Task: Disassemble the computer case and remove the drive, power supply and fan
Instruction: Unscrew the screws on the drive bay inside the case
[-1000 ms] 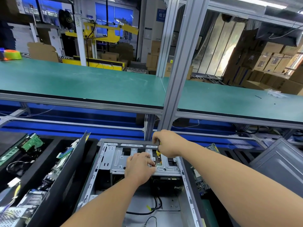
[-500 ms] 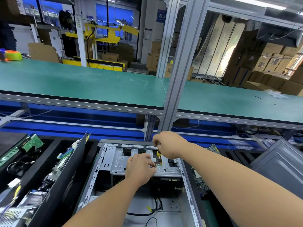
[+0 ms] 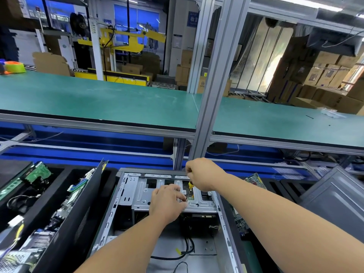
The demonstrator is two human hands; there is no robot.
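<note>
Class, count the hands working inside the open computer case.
2: left hand rests on the drive cage; right hand, above it, grips the screwdriver.

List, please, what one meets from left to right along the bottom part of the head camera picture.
Black bin of circuit boards → leaning black side panel → open computer case → left hand → screwdriver → right hand → grey panel.
</note>
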